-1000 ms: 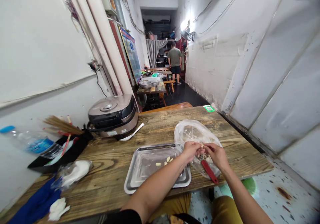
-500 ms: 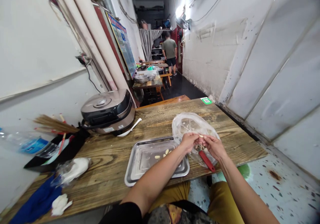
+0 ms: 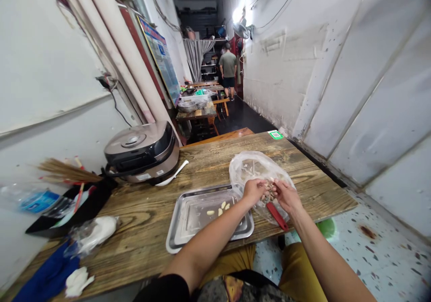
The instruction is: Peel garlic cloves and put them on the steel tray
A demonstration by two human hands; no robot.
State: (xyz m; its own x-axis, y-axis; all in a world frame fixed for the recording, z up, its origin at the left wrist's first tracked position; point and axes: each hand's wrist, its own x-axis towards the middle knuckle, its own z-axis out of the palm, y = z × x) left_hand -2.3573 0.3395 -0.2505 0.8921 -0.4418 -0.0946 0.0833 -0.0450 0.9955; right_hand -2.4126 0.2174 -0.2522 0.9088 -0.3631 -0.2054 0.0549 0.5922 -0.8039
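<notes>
Over an open clear plastic bag (image 3: 247, 158), my left hand (image 3: 255, 191) and my right hand (image 3: 285, 196) sit close together with bent, pinching fingers. Whatever is between their fingertips is too small to make out. Below the fingertips, dry scraps that look like garlic skins (image 3: 269, 196) lie in the bag. A red handle (image 3: 277, 216), its other end hidden among the scraps, rests on the bag near my right hand. Several pale peeled garlic cloves (image 3: 220, 211) lie in the metal tray (image 3: 173, 234), which my left forearm partly covers.
A rice cooker (image 3: 141, 151) and a white spoon (image 3: 173, 173) stand at the left back of the wooden table (image 3: 141, 221). Farther left are a black holder with chopsticks (image 3: 79, 194), a bottle (image 3: 37, 201), a blue cloth (image 3: 50, 273) and crumpled tissue (image 3: 78, 282). A person (image 3: 228, 68) stands far back.
The pale clove seen between my fingertips earlier no longer shows there. My hands have dipped slightly and their fingertips have parted a little. The view has shifted slightly.
</notes>
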